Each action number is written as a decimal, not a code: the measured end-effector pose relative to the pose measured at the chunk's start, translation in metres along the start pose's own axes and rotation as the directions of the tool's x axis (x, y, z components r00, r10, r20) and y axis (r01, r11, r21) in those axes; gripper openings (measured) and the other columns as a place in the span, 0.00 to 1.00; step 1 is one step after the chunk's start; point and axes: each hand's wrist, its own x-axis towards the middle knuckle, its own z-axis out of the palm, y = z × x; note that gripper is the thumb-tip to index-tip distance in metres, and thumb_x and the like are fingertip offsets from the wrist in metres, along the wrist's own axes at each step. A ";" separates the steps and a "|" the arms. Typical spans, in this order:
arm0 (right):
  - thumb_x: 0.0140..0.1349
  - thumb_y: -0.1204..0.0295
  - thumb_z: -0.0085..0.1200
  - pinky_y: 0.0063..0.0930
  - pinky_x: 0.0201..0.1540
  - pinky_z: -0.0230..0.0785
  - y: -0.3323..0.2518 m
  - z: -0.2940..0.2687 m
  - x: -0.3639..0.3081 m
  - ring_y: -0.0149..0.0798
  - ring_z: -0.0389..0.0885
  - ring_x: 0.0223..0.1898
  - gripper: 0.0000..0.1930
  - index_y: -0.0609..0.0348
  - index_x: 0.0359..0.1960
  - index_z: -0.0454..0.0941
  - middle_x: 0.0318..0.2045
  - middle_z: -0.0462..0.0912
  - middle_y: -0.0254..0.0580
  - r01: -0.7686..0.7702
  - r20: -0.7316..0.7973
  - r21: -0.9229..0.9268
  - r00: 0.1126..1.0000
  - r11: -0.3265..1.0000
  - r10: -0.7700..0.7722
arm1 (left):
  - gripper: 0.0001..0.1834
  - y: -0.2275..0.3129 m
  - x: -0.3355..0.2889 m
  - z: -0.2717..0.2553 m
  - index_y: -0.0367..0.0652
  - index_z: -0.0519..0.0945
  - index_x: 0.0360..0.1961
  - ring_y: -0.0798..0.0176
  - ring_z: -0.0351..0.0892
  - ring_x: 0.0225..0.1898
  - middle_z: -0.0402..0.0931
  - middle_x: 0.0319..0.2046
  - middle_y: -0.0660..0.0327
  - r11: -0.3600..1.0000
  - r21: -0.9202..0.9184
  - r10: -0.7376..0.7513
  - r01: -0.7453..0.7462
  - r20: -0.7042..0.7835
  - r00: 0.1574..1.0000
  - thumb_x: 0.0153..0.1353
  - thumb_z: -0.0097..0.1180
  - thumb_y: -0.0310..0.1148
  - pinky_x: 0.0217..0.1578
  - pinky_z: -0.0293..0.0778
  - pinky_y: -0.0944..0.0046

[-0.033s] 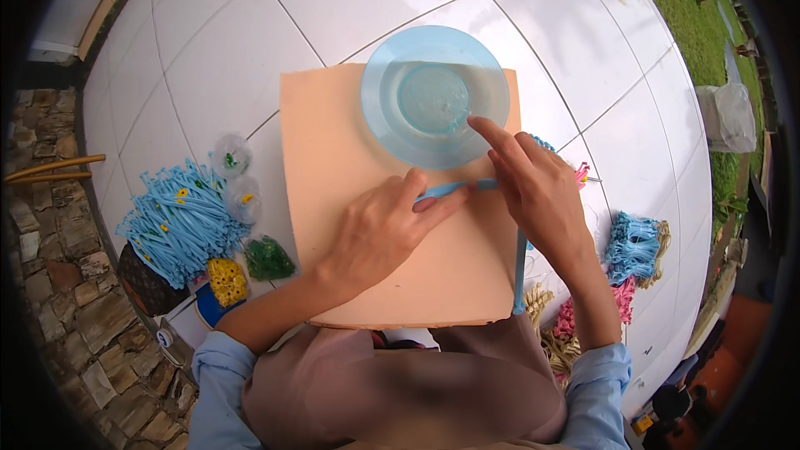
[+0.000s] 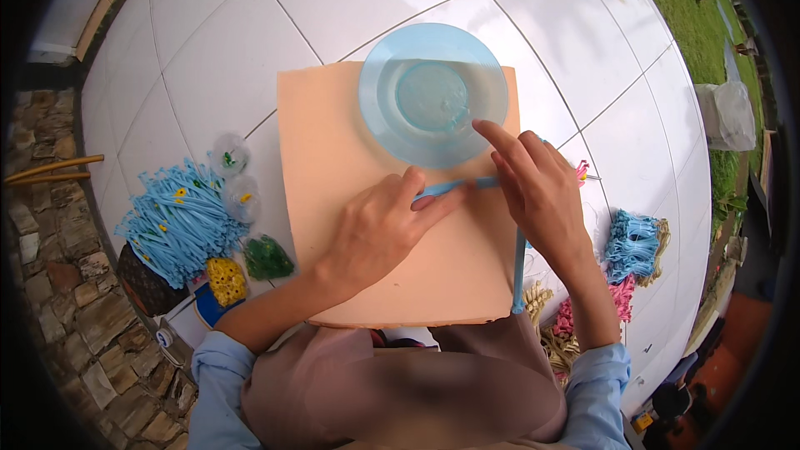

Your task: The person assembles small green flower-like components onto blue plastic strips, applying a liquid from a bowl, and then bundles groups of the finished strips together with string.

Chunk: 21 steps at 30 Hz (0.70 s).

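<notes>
A light-blue strap point(image 2: 433, 189) runs across the peach-coloured board on my lap. My left hand point(image 2: 377, 223) pinches it between thumb and index finger. At the strap's other end, my right hand point(image 2: 540, 187) has its fingers curled round it, with the index finger stretched toward a round translucent blue plate point(image 2: 377, 58). Small clear bits point(image 2: 452, 107) lie in the plate, too small to name. Below the right hand, a blue length point(image 2: 518, 275) hangs along the board's right edge. My right palm and fingers hide part of the strap.
The board point(image 2: 325, 133) carries the plate at its far side. To the left lie a heap of blue straps point(image 2: 179, 221), a yellow bundle point(image 2: 225, 281), a green bag point(image 2: 268, 257) and clear bags point(image 2: 242, 198). Blue point(image 2: 631, 246) and pink bundles point(image 2: 621, 298) lie right on white tiles.
My right index fingertip has drawn slightly away from the small bits in the plate, to the right. Both hands keep their hold on the strap.
</notes>
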 end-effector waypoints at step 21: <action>0.38 0.80 0.57 0.28 0.30 0.70 0.016 0.010 -0.038 0.38 0.74 0.33 0.19 0.62 0.39 0.77 0.33 0.70 0.39 0.362 -0.145 -0.171 0.911 0.916 -0.387 | 0.29 -0.002 -0.002 0.000 0.60 0.76 0.51 0.69 0.70 0.23 0.58 0.24 0.65 1.000 0.011 -0.007 0.006 0.075 0.997 0.44 0.54 0.23 0.21 0.73 0.70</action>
